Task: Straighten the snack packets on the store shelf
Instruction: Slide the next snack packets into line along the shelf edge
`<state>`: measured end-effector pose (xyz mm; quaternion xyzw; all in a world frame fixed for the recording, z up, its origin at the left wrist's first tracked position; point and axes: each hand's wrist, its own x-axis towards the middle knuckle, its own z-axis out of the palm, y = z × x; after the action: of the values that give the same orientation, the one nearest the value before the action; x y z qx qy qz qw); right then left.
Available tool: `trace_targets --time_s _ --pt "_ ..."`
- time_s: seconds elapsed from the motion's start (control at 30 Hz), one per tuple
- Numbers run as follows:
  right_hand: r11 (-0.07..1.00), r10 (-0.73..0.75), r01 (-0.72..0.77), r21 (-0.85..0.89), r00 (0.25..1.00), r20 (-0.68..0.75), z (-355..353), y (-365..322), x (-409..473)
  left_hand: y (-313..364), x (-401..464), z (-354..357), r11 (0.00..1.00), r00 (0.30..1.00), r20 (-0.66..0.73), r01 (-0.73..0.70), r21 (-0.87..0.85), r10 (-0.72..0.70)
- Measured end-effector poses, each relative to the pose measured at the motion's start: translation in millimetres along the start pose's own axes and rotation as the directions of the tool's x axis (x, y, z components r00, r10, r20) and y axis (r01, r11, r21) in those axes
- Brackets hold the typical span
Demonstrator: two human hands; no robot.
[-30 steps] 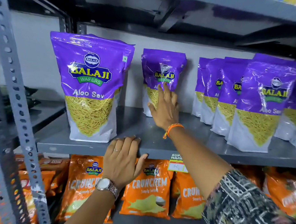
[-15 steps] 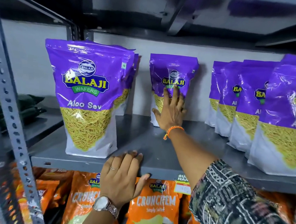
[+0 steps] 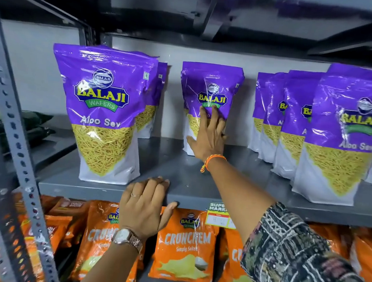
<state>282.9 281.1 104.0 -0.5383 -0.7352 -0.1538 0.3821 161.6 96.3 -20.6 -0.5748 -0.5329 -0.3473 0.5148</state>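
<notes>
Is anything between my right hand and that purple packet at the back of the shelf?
Nothing visible. The right hand already lies flat against the front of the purple Aloo Sev snack packet standing alone at the back of the grey metal shelf.

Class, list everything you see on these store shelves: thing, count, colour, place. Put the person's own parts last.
Aloo Sev packets: at least eight, purple, standing on upper shelf.
Middle packet: one, purple, near the back.
Crunchem packets: several, orange, lower shelf.
Price tag: one, yellow and green, shelf edge.
Shelf: grey metal.
Upright: grey, perforated, left.
Left hand: resting on shelf edge, open.
Right hand: flat against middle packet, open.
</notes>
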Motion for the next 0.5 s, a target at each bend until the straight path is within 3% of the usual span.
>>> trace_targets --time_s 0.5 --pt "0.999 -0.042 0.044 0.014 0.996 -0.078 -85.9 6.8 -82.6 14.2 6.0 -25.0 0.983 0.96 0.226 0.178 -0.05 -0.163"
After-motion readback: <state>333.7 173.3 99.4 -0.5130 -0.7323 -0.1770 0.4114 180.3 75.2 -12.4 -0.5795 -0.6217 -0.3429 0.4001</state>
